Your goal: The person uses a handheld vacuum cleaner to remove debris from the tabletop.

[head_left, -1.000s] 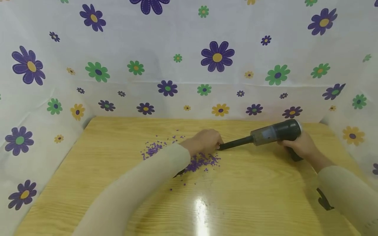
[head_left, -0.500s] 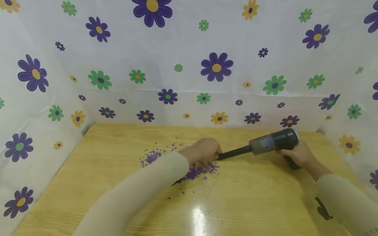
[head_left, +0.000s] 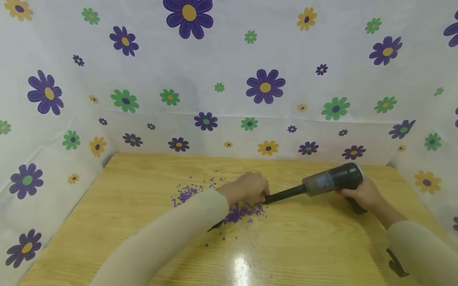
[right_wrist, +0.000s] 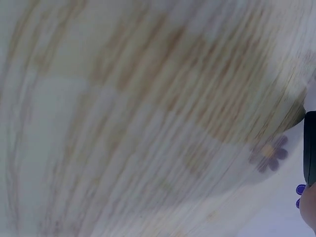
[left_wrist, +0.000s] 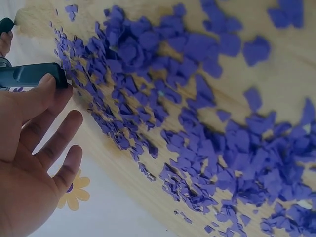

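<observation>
A dark handheld vacuum cleaner with a see-through dust cup is held above the table at the right. My right hand grips its handle; in the right wrist view only a bit of the dark body and a fingertip show at the edge. With thumb and index finger, my left hand pinches the tip of the long narrow nozzle, its other fingers loosely spread. Small purple paper scraps lie scattered beside and below that hand, partly hidden by the left forearm in the head view.
The wood-grain table reaches back to a white flower-print cloth, which also encloses both sides. A dark curved piece shows beneath the right sleeve, and another dark piece under the left cuff.
The head view has tilted up, so the whole scene sits lower in the frame. Both hands keep their hold on the vacuum cleaner, and the purple scraps look unchanged.
</observation>
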`<state>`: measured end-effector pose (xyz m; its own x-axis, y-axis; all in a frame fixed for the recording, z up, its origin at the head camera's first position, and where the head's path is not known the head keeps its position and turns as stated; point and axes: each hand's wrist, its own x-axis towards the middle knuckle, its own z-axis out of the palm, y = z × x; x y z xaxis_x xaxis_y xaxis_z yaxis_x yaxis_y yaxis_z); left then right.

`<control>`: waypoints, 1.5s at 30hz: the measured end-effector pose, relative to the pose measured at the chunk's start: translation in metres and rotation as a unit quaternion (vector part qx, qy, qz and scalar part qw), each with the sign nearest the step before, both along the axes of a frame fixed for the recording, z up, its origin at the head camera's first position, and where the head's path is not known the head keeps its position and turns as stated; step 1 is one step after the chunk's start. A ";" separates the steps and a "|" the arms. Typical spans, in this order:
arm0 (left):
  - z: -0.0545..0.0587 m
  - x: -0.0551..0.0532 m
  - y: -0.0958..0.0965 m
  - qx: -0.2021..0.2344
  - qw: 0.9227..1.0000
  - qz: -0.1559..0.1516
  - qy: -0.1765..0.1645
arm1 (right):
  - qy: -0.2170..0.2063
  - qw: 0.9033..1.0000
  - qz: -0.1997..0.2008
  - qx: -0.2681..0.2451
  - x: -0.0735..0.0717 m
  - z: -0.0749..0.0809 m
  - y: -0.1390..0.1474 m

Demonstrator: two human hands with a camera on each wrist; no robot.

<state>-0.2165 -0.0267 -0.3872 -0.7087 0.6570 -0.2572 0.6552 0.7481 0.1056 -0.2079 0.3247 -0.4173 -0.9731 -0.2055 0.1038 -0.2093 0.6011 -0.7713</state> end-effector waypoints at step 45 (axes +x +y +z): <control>-0.001 -0.026 -0.032 0.066 0.996 0.061 -0.008 | -0.014 0.998 -0.028 0.050 -0.035 0.003 -0.031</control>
<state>-0.2429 -0.0583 -0.3884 -0.7815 0.5954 -0.1867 0.5578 0.8007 0.2184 -0.2425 0.2933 -0.4143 -0.9858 -0.1577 0.0583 -0.1518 0.6851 -0.7124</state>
